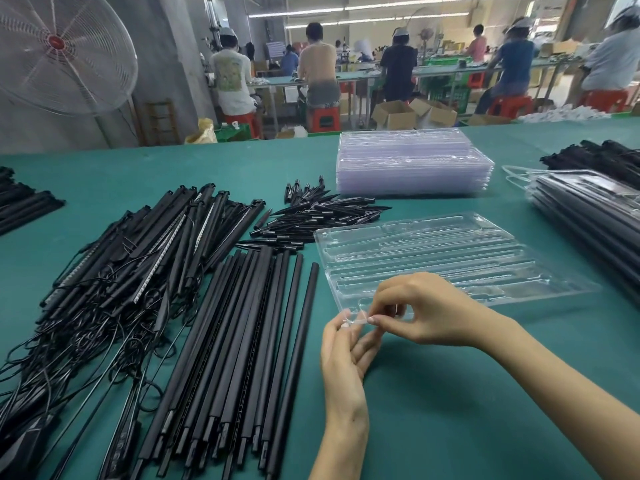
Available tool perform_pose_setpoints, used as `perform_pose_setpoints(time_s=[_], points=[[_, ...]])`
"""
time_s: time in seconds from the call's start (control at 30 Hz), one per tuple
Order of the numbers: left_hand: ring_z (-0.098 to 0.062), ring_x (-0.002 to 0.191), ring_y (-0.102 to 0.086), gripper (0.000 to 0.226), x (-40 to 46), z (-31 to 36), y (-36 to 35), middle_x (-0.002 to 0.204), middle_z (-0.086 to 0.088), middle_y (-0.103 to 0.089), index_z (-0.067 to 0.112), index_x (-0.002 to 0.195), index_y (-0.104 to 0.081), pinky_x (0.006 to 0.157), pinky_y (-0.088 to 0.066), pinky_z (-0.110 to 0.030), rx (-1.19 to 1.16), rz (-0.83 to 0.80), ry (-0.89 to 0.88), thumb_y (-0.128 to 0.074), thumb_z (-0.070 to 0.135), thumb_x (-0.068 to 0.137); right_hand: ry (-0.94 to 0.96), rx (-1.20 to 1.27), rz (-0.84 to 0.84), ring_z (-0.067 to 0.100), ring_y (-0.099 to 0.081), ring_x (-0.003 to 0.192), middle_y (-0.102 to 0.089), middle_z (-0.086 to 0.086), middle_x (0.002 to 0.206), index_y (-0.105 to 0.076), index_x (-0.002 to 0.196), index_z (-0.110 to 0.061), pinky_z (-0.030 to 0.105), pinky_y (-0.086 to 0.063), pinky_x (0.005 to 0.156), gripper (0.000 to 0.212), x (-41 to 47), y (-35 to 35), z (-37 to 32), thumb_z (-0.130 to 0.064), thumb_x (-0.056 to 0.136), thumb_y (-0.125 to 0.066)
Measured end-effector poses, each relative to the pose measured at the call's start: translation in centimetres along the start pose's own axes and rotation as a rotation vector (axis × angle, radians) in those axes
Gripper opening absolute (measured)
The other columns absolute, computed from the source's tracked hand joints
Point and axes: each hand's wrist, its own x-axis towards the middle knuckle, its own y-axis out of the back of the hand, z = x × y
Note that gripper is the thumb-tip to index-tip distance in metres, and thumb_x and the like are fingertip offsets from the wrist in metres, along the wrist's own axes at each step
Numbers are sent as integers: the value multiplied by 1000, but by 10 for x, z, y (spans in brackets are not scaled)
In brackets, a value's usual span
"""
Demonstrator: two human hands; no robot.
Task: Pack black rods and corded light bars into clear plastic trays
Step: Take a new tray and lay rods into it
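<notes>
An empty clear plastic tray (450,258) lies on the green table in front of me, its moulded slots bare. My left hand (346,348) and my right hand (422,310) meet at its near left corner, both pinching the thin clear corner edge between fingertips. Left of the tray lies a row of long black rods (242,341). Further left is a tangled heap of corded light bars (138,271) with black cables spilling toward me. A pile of short black pointed stakes (311,216) sits behind the rods.
A stack of empty clear trays (412,161) stands at the back. Filled trays (588,209) are stacked at the right edge, with more black bars (595,157) behind them. More black parts (20,202) lie far left. Seated workers and a large fan (59,50) are beyond the table.
</notes>
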Motion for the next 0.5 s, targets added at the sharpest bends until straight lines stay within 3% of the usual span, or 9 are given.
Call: perform_pose_setpoints(time_s=[0.3, 0.5], points=[[-19, 84, -71, 24, 4, -1, 2, 100, -12, -72, 4, 111, -58, 77, -56, -26, 42, -13, 19, -37, 10, 100, 32, -193, 24, 3, -58, 75, -65, -13, 84, -67, 94, -31, 25, -44, 61, 25, 9, -7, -14, -50, 91, -51], [-24, 79, -70, 23, 8, 3, 6, 103, -19, -69, 0, 111, -59, 77, -58, -31, -36, -19, 78, -41, 7, 98, -58, -106, -113, 3, -54, 75, -66, -12, 85, -69, 89, -28, 27, -46, 68, 18, 22, -5, -13, -44, 90, -59]])
